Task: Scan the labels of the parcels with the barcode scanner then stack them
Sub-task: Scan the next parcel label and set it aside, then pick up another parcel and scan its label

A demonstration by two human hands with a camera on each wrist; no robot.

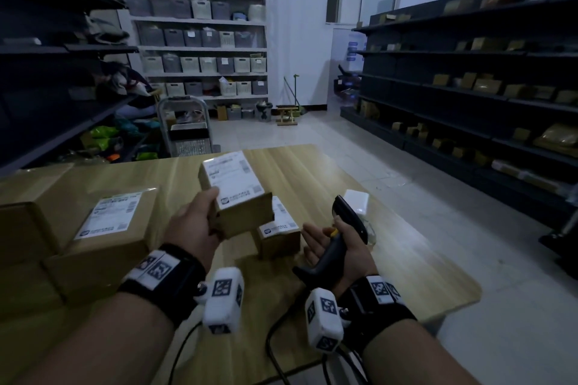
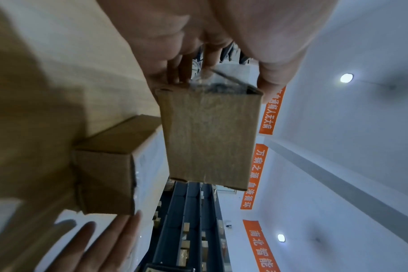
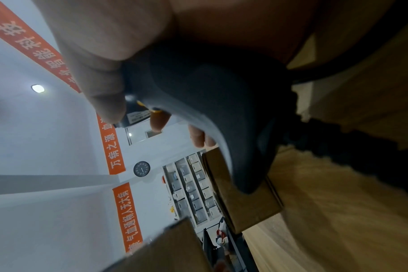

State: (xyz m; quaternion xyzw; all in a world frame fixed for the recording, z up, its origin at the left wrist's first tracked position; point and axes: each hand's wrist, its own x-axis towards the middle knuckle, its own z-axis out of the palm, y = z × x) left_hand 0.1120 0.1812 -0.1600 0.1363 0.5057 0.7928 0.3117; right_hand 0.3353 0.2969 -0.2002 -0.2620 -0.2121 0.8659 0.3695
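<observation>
My left hand (image 1: 215, 212) grips a small cardboard parcel (image 1: 237, 197) above the table, thumb on its near edge, white label facing up. In the left wrist view, the parcel's plain underside (image 2: 210, 138) hangs from the fingers (image 2: 182, 70). My right hand (image 1: 325, 236) holds the black barcode scanner (image 1: 348, 222) by its handle, head pointing away and up, just right of the parcel. The right wrist view shows the thumb and fingers round the scanner (image 3: 210, 110), one fingertip by the yellow trigger. A second small labelled parcel (image 1: 278, 236) sits on the table between my hands.
A large labelled carton (image 1: 103, 228) stands on the left of the wooden table (image 1: 312, 166). A white box-like object (image 1: 356, 201) lies beyond the scanner. The scanner cable (image 1: 275, 344) trails off the near edge. Dark shelving lines both sides of the room.
</observation>
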